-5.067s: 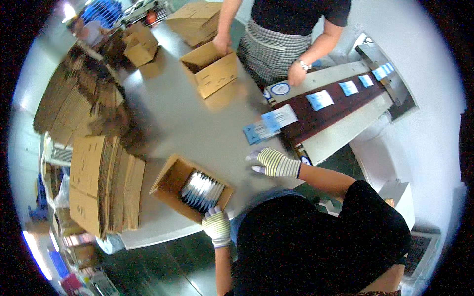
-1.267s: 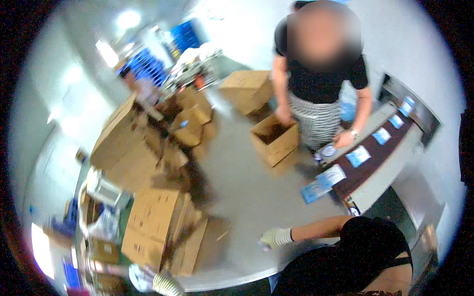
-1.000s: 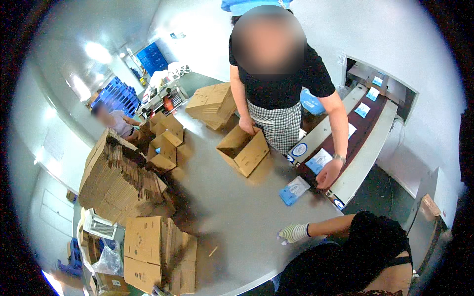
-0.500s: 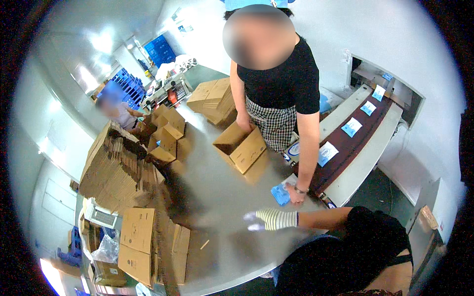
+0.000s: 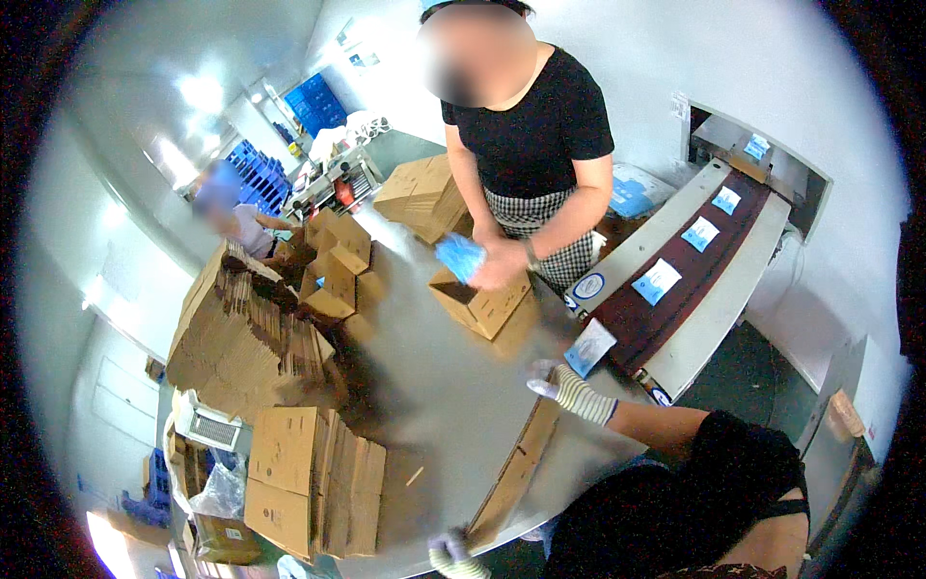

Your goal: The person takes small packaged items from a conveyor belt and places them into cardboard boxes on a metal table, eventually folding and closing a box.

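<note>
flattened carton (image 5: 516, 471) between fingers of left hand (image 5: 455, 558) and right hand (image 5: 571, 389); grip: can't tell. likely positioning carton; unfolding would need both ends held.

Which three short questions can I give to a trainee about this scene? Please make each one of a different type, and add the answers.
1. Multiple choice: which of the person's own hands is closer to the conveyor belt? A) left; B) right; C) both equally.
2. True or false: a co-worker's hand holds blue packets.
3. Fill the gap: the person's left hand is at the near end of a brown piece of ____.
Key: 1: B, the right hand; 2: true; 3: cardboard.
</note>
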`<state>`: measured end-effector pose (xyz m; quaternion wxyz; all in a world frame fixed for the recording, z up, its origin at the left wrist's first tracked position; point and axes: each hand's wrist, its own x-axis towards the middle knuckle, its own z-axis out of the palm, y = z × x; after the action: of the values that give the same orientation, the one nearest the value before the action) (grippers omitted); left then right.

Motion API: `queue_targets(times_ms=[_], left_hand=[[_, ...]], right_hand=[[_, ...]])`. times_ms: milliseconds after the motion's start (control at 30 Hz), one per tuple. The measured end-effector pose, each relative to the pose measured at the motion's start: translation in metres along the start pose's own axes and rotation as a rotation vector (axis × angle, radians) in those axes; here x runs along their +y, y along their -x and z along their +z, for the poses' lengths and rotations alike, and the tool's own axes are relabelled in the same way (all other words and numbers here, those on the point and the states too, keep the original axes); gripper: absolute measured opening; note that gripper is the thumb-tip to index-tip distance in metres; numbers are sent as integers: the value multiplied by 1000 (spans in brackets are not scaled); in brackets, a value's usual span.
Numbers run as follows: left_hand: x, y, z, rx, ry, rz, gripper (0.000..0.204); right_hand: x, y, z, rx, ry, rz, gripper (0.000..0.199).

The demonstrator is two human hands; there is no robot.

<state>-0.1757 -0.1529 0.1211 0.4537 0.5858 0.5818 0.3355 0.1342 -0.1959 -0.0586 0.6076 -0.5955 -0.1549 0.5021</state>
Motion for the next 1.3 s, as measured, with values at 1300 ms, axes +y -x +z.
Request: queue_targets(times_ms=[1300], left_hand=[[-80, -67, 83, -575, -974, 883, 28]], right_hand=[[-10, -44, 57, -644, 585, 110, 77]])
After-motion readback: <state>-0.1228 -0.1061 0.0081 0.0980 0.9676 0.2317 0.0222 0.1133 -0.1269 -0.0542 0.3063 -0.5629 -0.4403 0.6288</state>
